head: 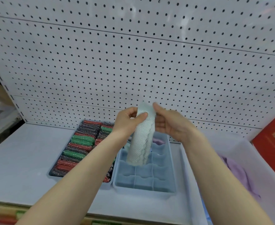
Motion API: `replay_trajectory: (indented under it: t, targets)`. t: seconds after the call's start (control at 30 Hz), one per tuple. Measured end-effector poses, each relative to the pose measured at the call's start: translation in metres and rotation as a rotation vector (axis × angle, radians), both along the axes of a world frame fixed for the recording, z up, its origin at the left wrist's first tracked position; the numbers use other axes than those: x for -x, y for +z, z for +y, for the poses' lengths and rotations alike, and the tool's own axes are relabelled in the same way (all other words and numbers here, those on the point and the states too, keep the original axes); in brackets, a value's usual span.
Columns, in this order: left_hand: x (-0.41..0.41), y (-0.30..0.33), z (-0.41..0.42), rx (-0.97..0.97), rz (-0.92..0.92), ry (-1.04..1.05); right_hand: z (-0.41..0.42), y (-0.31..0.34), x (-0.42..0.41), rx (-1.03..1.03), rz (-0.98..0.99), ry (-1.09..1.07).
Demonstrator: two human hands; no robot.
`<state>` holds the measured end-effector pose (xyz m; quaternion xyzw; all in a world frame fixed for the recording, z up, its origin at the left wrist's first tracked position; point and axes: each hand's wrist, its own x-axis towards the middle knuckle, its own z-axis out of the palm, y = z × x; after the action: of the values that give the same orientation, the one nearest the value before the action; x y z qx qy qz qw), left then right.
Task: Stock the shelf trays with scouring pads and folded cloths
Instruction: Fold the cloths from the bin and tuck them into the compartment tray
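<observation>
Both hands — left hand [128,119], right hand [169,123] — pinch a white cloth [142,142], folding it; next it likely goes down into the divided tray [172,161].

Folded white cloth [141,140], seemingly above tray [172,168]

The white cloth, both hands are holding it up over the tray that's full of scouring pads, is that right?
Not quite. In the head view both hands, left and right, hold the white cloth over the divided tray, whose near compartments show nothing in them. The tray of scouring pads sits to its left.
</observation>
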<state>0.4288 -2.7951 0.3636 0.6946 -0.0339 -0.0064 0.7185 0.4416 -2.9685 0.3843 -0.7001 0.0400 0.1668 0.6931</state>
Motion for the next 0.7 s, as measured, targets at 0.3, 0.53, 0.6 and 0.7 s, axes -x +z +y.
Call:
replay_trajectory:
  t: [0.3,0.53,0.6,0.7]
  targets:
    - [-0.001,-0.001,0.004,-0.042,0.014,-0.099,-0.004,-0.016,0.006,-0.076,-0.332,-0.148]
    - [-0.011,0.03,0.005,0.025,-0.335,0.026,-0.016,0.017,0.003,-0.301,-0.485,0.061]
    - [-0.012,0.033,0.007,0.018,-0.379,0.025,-0.017,0.016,0.004,-0.37,-0.377,0.11]
    - [-0.015,0.034,0.01,0.005,-0.401,0.006,-0.013,0.008,0.004,-0.238,-0.329,0.123]
